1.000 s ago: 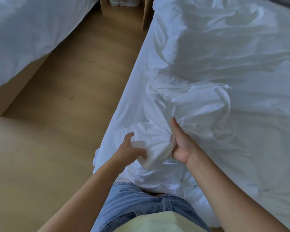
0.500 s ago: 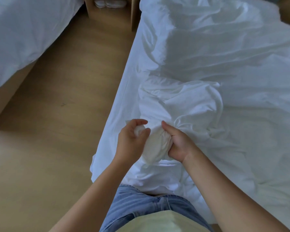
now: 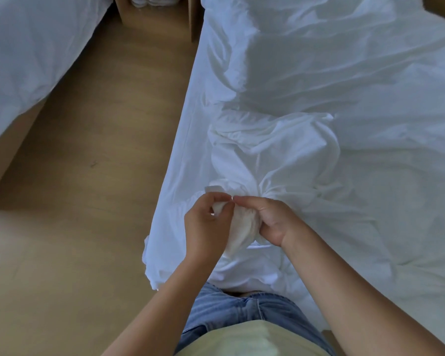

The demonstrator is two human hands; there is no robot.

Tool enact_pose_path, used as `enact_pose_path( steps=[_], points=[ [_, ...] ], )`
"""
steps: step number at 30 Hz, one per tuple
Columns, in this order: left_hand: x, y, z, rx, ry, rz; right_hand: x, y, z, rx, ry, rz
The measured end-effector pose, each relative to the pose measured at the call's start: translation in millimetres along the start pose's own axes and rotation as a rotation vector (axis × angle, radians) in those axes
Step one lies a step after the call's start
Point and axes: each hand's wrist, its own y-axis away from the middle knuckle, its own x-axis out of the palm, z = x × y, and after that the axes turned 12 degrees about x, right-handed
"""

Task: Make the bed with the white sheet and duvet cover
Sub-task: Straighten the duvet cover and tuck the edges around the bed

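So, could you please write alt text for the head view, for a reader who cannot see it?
The left hand pinches the tip of a bunch of white bedding that the right hand clutches, at the near edge of a rumpled bed. A wooden floor and a second bed lie to the left.

Left hand point(image 3: 206, 223) has risen, pinching duvet corner point(image 3: 243, 227).

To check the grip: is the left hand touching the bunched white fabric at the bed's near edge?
Touching. The head view shows the left hand pinching the bunched white fabric between thumb and fingertips; the right hand grips it too.
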Motion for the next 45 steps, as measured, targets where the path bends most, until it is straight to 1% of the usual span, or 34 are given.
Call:
enact_pose_path(
  steps=[2, 4, 6, 8, 10, 13, 14, 16, 18, 19, 22, 24, 25, 27, 29, 31, 33, 34, 36, 37, 38, 40, 41, 42, 43, 45],
  points=[
    [-5, 0, -3, 0.012, 0.033, -0.021, -3, 1, -1, -0.051, -0.092, 0.018],
    [-12, -1, -4, 0.040, 0.054, -0.006, -7, 2, 0, -0.086, -0.151, 0.021],
    [-19, -1, -4, 0.038, 0.057, 0.065, -10, 2, 1, -0.092, -0.159, -0.008],
    [-21, -1, -2, -0.021, 0.043, 0.166, -9, 1, -1, -0.086, -0.150, -0.033],
    [-21, 1, 2, -0.081, 0.025, 0.223, -6, 0, -1, -0.082, -0.158, -0.048],
    [-20, 3, 7, -0.147, 0.062, 0.160, -2, 0, 0, -0.104, -0.258, -0.054],
    [-22, 2, 9, -0.175, 0.107, 0.135, -2, -1, 0, -0.116, -0.276, -0.066],
    [-28, -5, 12, -0.257, 0.225, 0.151, -3, -3, 0, -0.119, -0.251, -0.088],
    [-36, -17, 13, -0.374, 0.334, 0.236, -1, -3, -2, -0.091, -0.181, -0.060],
    [-39, -25, 13, -0.432, 0.344, 0.296, 0, -3, -4, -0.077, -0.146, -0.044],
    [-46, -51, 7, -0.563, 0.262, 0.511, 1, -3, -8, -0.064, -0.071, -0.060],
    [-41, -63, 2, -0.609, 0.178, 0.589, 0, -3, -10, -0.067, -0.039, -0.078],
    [-35, -66, 1, -0.595, 0.105, 0.585, -1, -3, -11, -0.063, -0.022, -0.093],
    [-23, -66, 1, -0.473, -0.086, 0.556, -3, -2, -13, -0.050, 0.022, -0.130],
    [-12, -65, 4, -0.313, -0.133, 0.507, -4, 1, -15, -0.036, 0.087, -0.112],
    [-6, -62, 7, -0.185, -0.154, 0.426, -6, 3, -18, 0.016, 0.162, -0.069],
    [-2, -59, 9, -0.066, -0.258, 0.388, -7, 2, -18, 0.084, 0.211, -0.040],
    [-1, -58, 10, -0.033, -0.300, 0.386, -6, 2, -17, 0.108, 0.218, -0.036],
    [-2, -57, 14, -0.011, -0.372, 0.364, -1, -2, -11, 0.102, 0.172, -0.036],
    [-7, -56, 15, 0.014, -0.424, 0.314, 3, -6, -7, 0.080, 0.116, -0.047],
    [-14, -54, 16, 0.096, -0.492, 0.222, 8, -11, -3, 0.058, 0.050, -0.068],
    [-23, -43, 16, 0.361, -0.618, 0.040, 17, -23, 5, 0.021, -0.045, -0.122],
    [-25, -36, 15, 0.438, -0.650, 0.010, 22, -30, 9, 0.022, -0.061, -0.141],
    [-24, -31, 14, 0.429, -0.651, 0.070, 26, -37, 12, 0.040, -0.050, -0.161],
    [-22, -28, 13, 0.336, -0.626, 0.183, 31, -42, 14, 0.063, -0.023, -0.186],
    [-11, -31, 19, 0.087, -0.553, 0.399, 39, -54, 15, 0.085, 0.032, -0.245]
  ],
)
